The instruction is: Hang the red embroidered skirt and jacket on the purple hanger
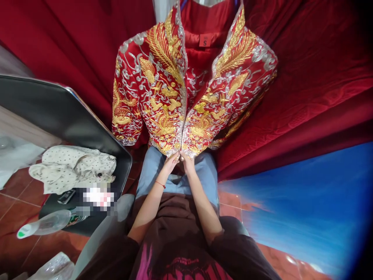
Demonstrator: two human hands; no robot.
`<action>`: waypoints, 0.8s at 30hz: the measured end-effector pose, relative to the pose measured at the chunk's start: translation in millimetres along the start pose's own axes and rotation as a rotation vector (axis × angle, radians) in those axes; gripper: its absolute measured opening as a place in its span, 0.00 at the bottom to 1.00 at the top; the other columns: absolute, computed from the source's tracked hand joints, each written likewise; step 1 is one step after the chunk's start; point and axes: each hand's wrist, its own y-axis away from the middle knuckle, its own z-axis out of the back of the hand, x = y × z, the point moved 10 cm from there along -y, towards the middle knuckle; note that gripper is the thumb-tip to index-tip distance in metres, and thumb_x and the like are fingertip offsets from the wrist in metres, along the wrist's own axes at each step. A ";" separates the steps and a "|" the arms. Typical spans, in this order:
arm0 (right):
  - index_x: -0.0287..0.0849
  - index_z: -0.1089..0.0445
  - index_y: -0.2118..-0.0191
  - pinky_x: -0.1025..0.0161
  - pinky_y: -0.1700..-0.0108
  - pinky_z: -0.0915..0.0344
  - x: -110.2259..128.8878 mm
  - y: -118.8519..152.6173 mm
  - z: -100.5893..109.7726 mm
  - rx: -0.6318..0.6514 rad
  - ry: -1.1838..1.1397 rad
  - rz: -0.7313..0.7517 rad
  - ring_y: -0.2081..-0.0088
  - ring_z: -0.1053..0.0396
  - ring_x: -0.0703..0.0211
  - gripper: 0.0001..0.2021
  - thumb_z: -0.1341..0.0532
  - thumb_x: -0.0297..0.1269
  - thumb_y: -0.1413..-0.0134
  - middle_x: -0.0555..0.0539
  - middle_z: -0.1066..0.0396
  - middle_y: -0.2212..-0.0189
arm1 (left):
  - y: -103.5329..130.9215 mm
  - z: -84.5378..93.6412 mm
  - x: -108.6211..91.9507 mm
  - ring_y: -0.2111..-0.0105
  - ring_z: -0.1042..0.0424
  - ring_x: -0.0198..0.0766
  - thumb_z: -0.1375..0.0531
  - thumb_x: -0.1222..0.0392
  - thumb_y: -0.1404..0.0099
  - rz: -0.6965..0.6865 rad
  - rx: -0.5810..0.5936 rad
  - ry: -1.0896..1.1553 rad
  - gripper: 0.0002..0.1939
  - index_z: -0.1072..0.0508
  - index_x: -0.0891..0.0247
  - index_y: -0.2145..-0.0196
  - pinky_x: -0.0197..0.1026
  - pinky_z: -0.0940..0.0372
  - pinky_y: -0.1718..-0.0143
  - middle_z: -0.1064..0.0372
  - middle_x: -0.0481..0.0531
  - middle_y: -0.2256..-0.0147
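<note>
A red jacket (163,97) with gold and silver embroidery hangs upright in front of me, its collar apart and a label showing inside. Its front edges come together towards the bottom. My left hand (172,160) pinches the lower front corner on the left side of the opening. Close beside it, my right hand (187,159) has its fingers closed on the other lower corner. The two hands nearly touch at the hem, above my lap. What the fingertips do behind the fabric is hidden.
At the left is a black chair (96,126) with a dotted white cloth (72,167), a dark device (66,196) and a clear plastic bottle (49,222). Red curtains (314,77) hang behind and right. A blue backdrop (314,198) covers the lower right. Plastic wrapping (55,267) lies lower left.
</note>
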 end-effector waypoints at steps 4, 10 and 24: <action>0.43 0.31 0.78 0.62 0.79 0.38 -16.3 2.9 6.3 0.054 0.239 -0.152 0.82 0.34 0.60 0.23 0.30 0.58 0.58 0.47 0.30 0.84 | 1.1 7.7 -12.2 0.68 0.26 0.33 0.30 0.66 0.47 -0.061 -0.043 -0.041 0.11 0.22 0.63 0.63 0.36 0.37 0.64 0.22 0.49 0.67; 0.44 0.34 0.84 0.65 0.78 0.42 5.3 8.9 8.5 0.093 0.483 -0.056 0.86 0.39 0.64 0.23 0.32 0.56 0.53 0.52 0.36 0.89 | 4.2 11.1 -20.4 0.73 0.30 0.30 0.30 0.66 0.47 -0.113 -0.040 -0.094 0.10 0.21 0.64 0.65 0.35 0.39 0.69 0.23 0.48 0.70; 0.46 0.35 0.77 0.68 0.71 0.41 36.4 12.0 -11.0 0.083 0.399 0.154 0.76 0.40 0.65 0.17 0.32 0.53 0.57 0.55 0.36 0.81 | 1.1 4.3 -19.8 0.53 0.22 0.41 0.31 0.66 0.45 -0.189 0.007 -0.103 0.14 0.19 0.67 0.59 0.45 0.33 0.44 0.21 0.58 0.55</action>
